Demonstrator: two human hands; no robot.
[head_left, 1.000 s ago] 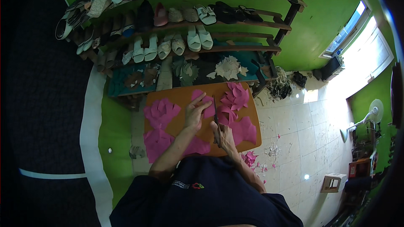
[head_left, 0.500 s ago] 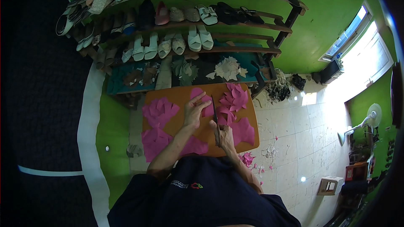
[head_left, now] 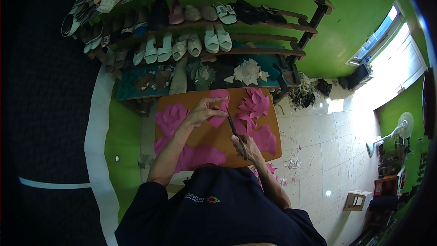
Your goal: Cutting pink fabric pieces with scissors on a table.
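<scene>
Over the orange-brown table (head_left: 236, 158), my left hand (head_left: 201, 112) pinches a pink sheet piece (head_left: 221, 94) between thumb and fingers; parts of it show above and below the fingers. My right hand (head_left: 251, 151) is wrapped round the handles of dark scissors (head_left: 232, 124). Their blades point up and left, with the tips close to the left fingertips and the pink piece. Whether the blades touch the piece, I cannot tell. Cut pink pieces (head_left: 254, 104) lie heaped at the table's far right, and another pink heap (head_left: 172, 116) lies beyond my left forearm.
Flat pink pieces (head_left: 205, 156) lie near the front edge, and one more pink piece (head_left: 265, 139) is beside my right hand. A wooden rack (head_left: 268, 51) with several shoes stands behind the table. Scraps (head_left: 294, 161) litter the tiled floor at the right.
My left hand has moved slightly up and left, and the pink piece has turned and shifted up in it. The scissors have moved lower right and now tilt more to the left.
</scene>
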